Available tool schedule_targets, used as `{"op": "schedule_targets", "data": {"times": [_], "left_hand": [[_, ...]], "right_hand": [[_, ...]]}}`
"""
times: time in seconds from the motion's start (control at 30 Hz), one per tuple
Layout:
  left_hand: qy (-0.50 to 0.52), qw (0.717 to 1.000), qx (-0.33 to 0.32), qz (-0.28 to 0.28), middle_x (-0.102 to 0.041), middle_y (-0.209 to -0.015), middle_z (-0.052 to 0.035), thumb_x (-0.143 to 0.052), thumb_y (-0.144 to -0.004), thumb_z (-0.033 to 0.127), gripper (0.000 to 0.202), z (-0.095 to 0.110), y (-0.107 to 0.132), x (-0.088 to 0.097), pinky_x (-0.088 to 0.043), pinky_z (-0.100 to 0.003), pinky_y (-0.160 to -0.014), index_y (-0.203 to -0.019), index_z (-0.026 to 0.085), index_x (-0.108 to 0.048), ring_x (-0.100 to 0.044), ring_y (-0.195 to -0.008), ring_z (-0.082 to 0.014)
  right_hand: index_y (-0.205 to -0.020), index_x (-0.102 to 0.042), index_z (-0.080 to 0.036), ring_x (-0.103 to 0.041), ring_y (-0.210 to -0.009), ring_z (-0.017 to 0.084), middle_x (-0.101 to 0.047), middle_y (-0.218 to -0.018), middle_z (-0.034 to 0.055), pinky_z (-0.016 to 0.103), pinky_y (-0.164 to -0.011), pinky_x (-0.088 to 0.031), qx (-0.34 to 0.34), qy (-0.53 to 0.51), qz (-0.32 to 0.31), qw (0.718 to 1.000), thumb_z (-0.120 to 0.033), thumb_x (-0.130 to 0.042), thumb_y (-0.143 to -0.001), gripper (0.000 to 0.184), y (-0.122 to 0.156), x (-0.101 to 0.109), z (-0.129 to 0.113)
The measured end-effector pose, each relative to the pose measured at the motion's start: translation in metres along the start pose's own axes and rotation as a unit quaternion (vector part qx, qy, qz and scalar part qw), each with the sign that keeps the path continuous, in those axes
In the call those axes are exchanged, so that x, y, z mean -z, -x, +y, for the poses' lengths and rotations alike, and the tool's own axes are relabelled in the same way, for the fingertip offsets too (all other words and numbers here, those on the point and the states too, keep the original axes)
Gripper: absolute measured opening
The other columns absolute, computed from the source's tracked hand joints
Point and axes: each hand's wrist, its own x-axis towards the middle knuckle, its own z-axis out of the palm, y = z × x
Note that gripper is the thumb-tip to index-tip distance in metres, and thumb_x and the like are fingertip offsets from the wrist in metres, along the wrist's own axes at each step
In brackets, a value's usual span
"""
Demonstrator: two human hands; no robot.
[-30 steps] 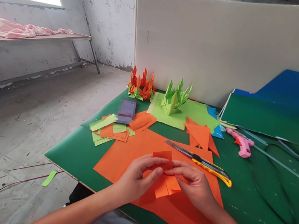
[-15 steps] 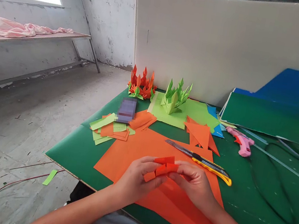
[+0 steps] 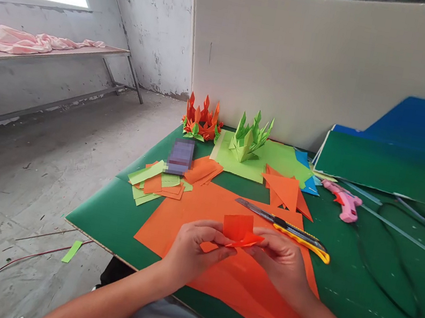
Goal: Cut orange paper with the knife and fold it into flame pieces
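Note:
Between my fingers is a small folded piece of orange paper (image 3: 239,227), one flap of it standing up. My left hand (image 3: 195,248) pinches its left side, thumb below and fingers above. On the right side my right hand (image 3: 281,257) grips it the same way. Both hands are above large orange sheets (image 3: 177,223) lying on the green table. Just beyond my hands a yellow utility knife (image 3: 297,234) rests on the sheets with its blade out. Folded orange triangles (image 3: 284,190) lie behind the knife.
At the back stand a red-orange paper crown (image 3: 203,119) and a green paper crown (image 3: 249,139). Orange and green paper slips (image 3: 153,187) lie left, beside a blurred purple-grey object (image 3: 180,156). A pink glue gun (image 3: 344,201) with its cord is at right. A white board (image 3: 294,59) rises behind.
The small orange paper has turned and opened between my fingers, so that a square flap now stands upright. My hands have stayed nearly in place.

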Motion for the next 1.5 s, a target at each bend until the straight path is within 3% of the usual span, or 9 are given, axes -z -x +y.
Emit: {"op": "schedule_targets", "data": {"times": [0.13, 0.33, 0.53, 0.63, 0.8, 0.9, 1.03, 1.3, 1.5], "left_hand": [[0.019, 1.0, -0.006, -0.011, -0.072, -0.077, -0.0046, -0.082, -0.073, 0.025, 0.014, 0.0, 0.0, 0.001, -0.053, -0.021, -0.061, -0.073, 0.018, -0.07, -0.067, -0.067, -0.0144], [0.024, 0.999, -0.02, 0.01, -0.069, -0.071, 0.0006, -0.081, -0.072, 0.019, 0.028, 0.002, 0.001, 0.0, -0.047, -0.019, -0.059, -0.064, 0.018, -0.055, -0.061, -0.063, -0.0104], [0.021, 1.0, 0.02, 0.01, -0.064, -0.071, 0.0011, -0.078, -0.076, 0.023, 0.036, -0.001, 0.005, -0.001, -0.043, -0.019, -0.056, -0.063, 0.018, -0.045, -0.056, -0.06, -0.0089], [0.035, 0.998, 0.054, 0.014, -0.057, -0.069, 0.0036, -0.078, -0.075, 0.024, 0.033, -0.003, 0.006, -0.001, -0.044, -0.019, -0.056, -0.073, 0.02, -0.045, -0.054, -0.06, -0.0085], [0.097, 0.991, 0.089, -0.006, -0.064, -0.091, -0.0023, -0.081, -0.071, 0.031, 0.046, -0.003, 0.006, -0.001, -0.055, -0.025, -0.072, -0.102, 0.022, -0.049, -0.065, -0.081, -0.0146], [0.043, 0.994, 0.094, -0.023, -0.068, -0.088, -0.0041, -0.073, -0.08, 0.03, 0.032, -0.001, 0.005, 0.001, -0.056, -0.025, -0.073, -0.108, 0.02, -0.059, -0.065, -0.079, -0.0148], [0.002, 0.996, 0.093, -0.015, -0.071, -0.082, -0.0047, -0.069, -0.082, 0.025, 0.012, 0.001, 0.003, 0.001, -0.056, -0.023, -0.066, -0.093, 0.018, -0.068, -0.065, -0.071, -0.0139], [0.037, 0.993, 0.108, 0.008, -0.07, -0.078, -0.0027, -0.072, -0.078, 0.021, 0.009, 0.002, 0.002, -0.001, -0.059, -0.019, -0.064, -0.086, 0.016, -0.069, -0.066, -0.068, -0.0116], [0.047, 0.993, 0.111, 0.004, -0.071, -0.08, -0.0033, -0.072, -0.079, 0.023, 0.011, 0.002, 0.003, -0.001, -0.06, -0.02, -0.065, -0.087, 0.016, -0.069, -0.067, -0.07, -0.0124]], "right_hand": [[-0.072, -0.076, -0.025, -0.07, -0.081, 0.021, -0.075, -0.087, 0.0057, 0.028, -0.07, -0.058, -0.01, -0.03, -0.02, 0.999, -0.039, -0.078, -0.075, 0.014, -0.001, 0.0, -0.006], [-0.074, -0.073, -0.023, -0.067, -0.077, 0.019, -0.073, -0.083, 0.0047, 0.028, -0.069, -0.055, -0.028, -0.052, -0.052, 0.997, -0.035, -0.078, -0.076, 0.013, 0.0, -0.002, -0.008], [-0.064, -0.063, -0.021, -0.062, -0.074, 0.018, -0.068, -0.079, 0.0028, 0.028, -0.066, -0.052, -0.032, -0.07, -0.038, 0.996, -0.033, -0.08, -0.074, 0.023, 0.002, -0.001, -0.004], [-0.066, -0.061, -0.021, -0.061, -0.073, 0.017, -0.066, -0.078, 0.0016, 0.027, -0.066, -0.051, -0.017, -0.068, -0.07, 0.995, -0.032, -0.077, -0.078, 0.022, 0.001, -0.002, -0.008], [-0.064, -0.056, -0.021, -0.059, -0.072, 0.016, -0.062, -0.076, 0.0013, 0.028, -0.068, -0.049, -0.004, 0.014, -0.128, 0.992, -0.033, -0.07, -0.084, 0.027, 0.0, -0.004, -0.013], [-0.064, -0.054, -0.021, -0.058, -0.073, 0.016, -0.059, -0.074, 0.0008, 0.028, -0.068, -0.048, -0.007, 0.043, -0.14, 0.989, -0.034, -0.07, -0.084, 0.028, 0.0, -0.005, -0.013], [-0.072, -0.058, -0.021, -0.059, -0.075, 0.017, -0.06, -0.076, 0.0014, 0.029, -0.072, -0.05, -0.032, 0.011, -0.139, 0.99, -0.036, -0.068, -0.086, 0.023, 0.0, -0.005, -0.011], [-0.097, -0.06, -0.024, -0.061, -0.083, 0.016, -0.061, -0.088, 0.0008, 0.026, -0.073, -0.053, -0.096, -0.062, -0.084, 0.99, -0.042, -0.075, -0.079, 0.03, 0.002, -0.005, -0.007], [-0.081, -0.065, -0.02, -0.061, -0.074, 0.017, -0.064, -0.078, 0.0018, 0.028, -0.07, -0.053, -0.094, -0.053, -0.118, 0.987, -0.048, -0.069, -0.082, 0.028, 0.0, -0.005, -0.011]]}}
